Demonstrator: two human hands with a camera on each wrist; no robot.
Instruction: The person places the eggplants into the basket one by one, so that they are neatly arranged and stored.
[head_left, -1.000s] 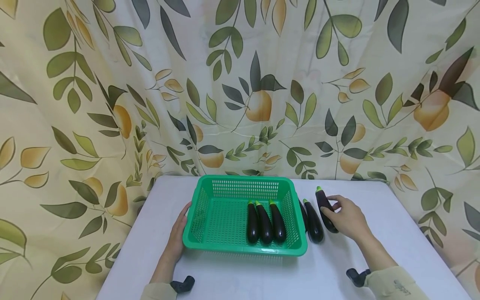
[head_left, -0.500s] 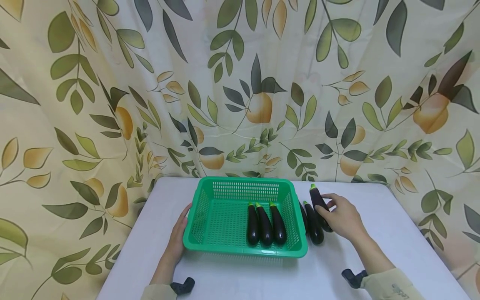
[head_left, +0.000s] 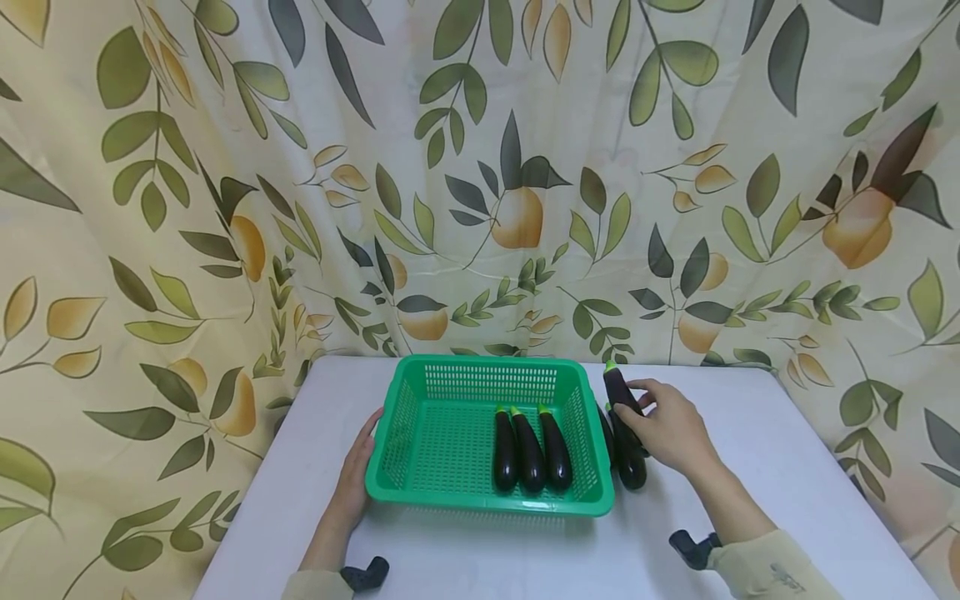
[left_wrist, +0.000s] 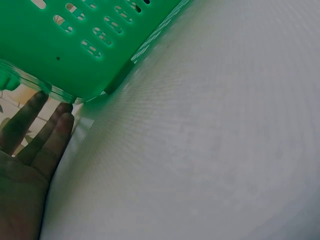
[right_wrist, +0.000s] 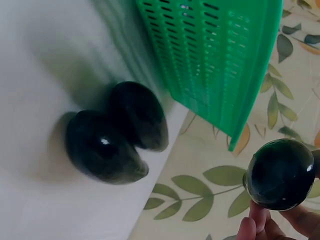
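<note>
My right hand (head_left: pixel 670 427) pinches an eggplant (head_left: pixel 618 390) between thumb and fingers, its green stem end pointing away. The right wrist view shows that held eggplant (right_wrist: pixel 281 175) end-on, raised off the table. Below it, two more eggplants lie side by side on the table: the nearer eggplant (right_wrist: pixel 102 147) and the one closer to the basket (right_wrist: pixel 140 115). Against the left side of the green basket (head_left: pixel 487 502) rests my left hand (head_left: pixel 351 475), fingers straight; in the left wrist view the fingertips (left_wrist: pixel 65 107) touch the basket wall. Three eggplants (head_left: pixel 529 454) lie in the basket's right half.
A white cloth covers the table (head_left: pixel 480 558). Behind and to the left hangs a curtain (head_left: pixel 480 208) patterned with leaves and fruit. The basket's right wall (right_wrist: pixel 200 55) stands between the held eggplant and the basket's inside.
My right hand has moved left with the eggplant, from the table's right part to above the two eggplants beside the basket. The left hand and basket have stayed in place.
</note>
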